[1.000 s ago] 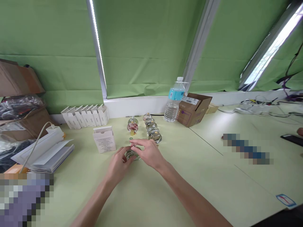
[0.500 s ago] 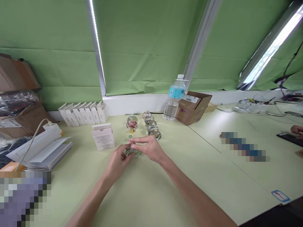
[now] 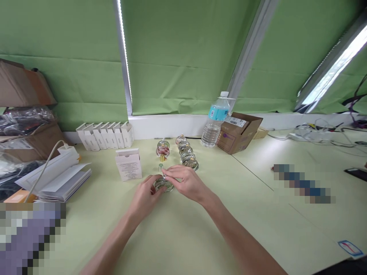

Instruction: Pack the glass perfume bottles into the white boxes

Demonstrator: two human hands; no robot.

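Observation:
A round clear glass bottle (image 3: 168, 186), like a perfume bottle, stands on the table, with my left hand (image 3: 146, 194) wrapped round its left side. My right hand (image 3: 187, 182) pinches at the small neck on top of it; what the fingertips cover there is too small to tell. Just behind is a small green-topped cap (image 3: 161, 167). Farther back stand a pink-and-clear glass bottle (image 3: 163, 149) with gold at its front and a row of similar glass bottles (image 3: 187, 153). An open white carton (image 3: 129, 168) with printed text is left of my hands.
Several white cartons (image 3: 104, 136) line the back wall. A large water bottle (image 3: 214, 124) and an open cardboard box (image 3: 238, 133) stand behind on the right. Papers (image 3: 61, 179) and stacked boxes (image 3: 34, 141) occupy the left. Cables (image 3: 318, 131) lie far right.
My right fingers have drawn closer together over the bottle's neck, uncovering more of the green-topped cap. My left hand keeps its hold. The whole view has shifted slightly.

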